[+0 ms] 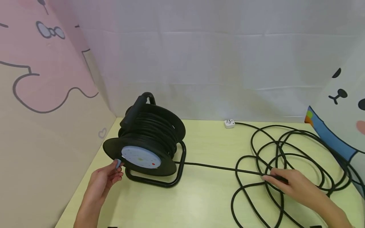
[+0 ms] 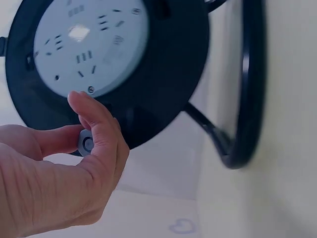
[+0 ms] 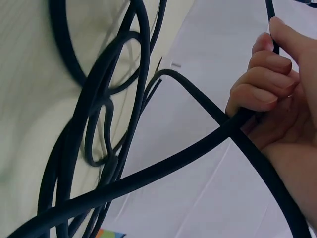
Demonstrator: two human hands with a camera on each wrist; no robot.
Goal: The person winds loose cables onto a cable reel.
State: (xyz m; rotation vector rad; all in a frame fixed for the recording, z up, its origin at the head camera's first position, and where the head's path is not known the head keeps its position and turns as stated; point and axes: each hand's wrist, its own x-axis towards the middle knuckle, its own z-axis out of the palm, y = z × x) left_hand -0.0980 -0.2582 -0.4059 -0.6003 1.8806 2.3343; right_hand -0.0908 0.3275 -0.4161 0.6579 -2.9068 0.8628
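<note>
We see a cable reel [image 1: 151,134] at the left part of the desk [image 1: 205,199], black, with many turns of cable wound between its two flanges. It leans on a bent black tube frame [image 1: 154,182], and a thick black grip [image 1: 134,112] crosses its upper side. A pale blue round plate [image 1: 141,157] with a red spot sits in the near flange. From the reel, a black cable [image 1: 211,166] runs low across the desk to loose, overlapping loops on the right; a white plug [image 1: 229,123] lies near the back edge.

Our left hand [image 1: 102,180] reaches up to the flange's near rim, thumb and forefinger closed in a pinch on a small grey-blue knob [image 1: 118,163], the other fingers loosely bent. Our right hand [image 1: 296,186] reaches in over the loops, fingers curled around the cable, which is drawn nearly straight towards the reel.

The left wrist view shows what the head view leaves too small: socket slots across the plate and the knob's round, ringed end. The right wrist view shows the fingers folded around the cable, its tail leaving below them and crossing another strand.
</note>
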